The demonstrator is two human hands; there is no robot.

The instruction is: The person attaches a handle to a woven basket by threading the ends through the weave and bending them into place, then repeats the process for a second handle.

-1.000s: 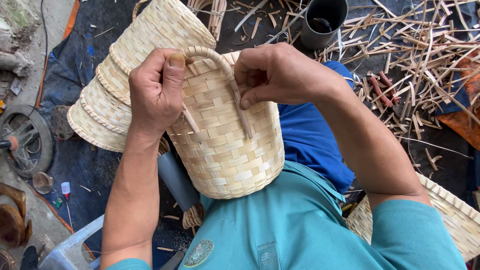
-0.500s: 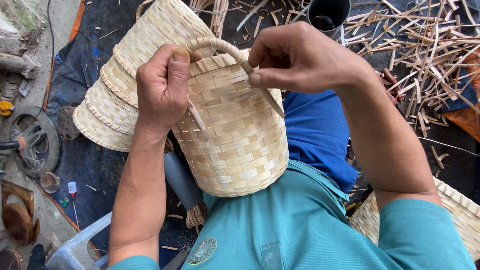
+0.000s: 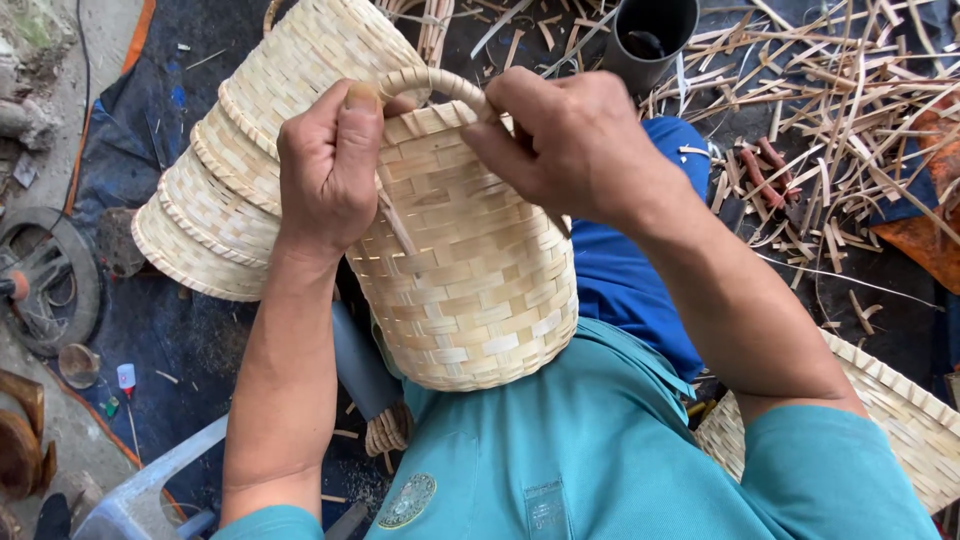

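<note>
A woven pale bamboo basket (image 3: 470, 290) rests against my teal shirt, its mouth pointing away from me. A curved bamboo handle strip (image 3: 432, 82) arches over its rim. My left hand (image 3: 330, 170) grips the rim and the left end of the handle, thumb pressed on top. My right hand (image 3: 575, 145) pinches the right end of the handle at the rim. A thin splint (image 3: 398, 225) runs down the basket's side below my left hand.
A stack of nested finished baskets (image 3: 235, 170) lies on the dark ground sheet to the left. Loose bamboo strips (image 3: 850, 110) litter the upper right, by a dark pipe-like cylinder (image 3: 648, 35). Another woven piece (image 3: 900, 420) lies at my right. A wheel (image 3: 45, 280) sits far left.
The basket has been raised and tipped up. The handle now arches higher over the rim, and my right hand has moved up from the basket's side to the handle's right end.
</note>
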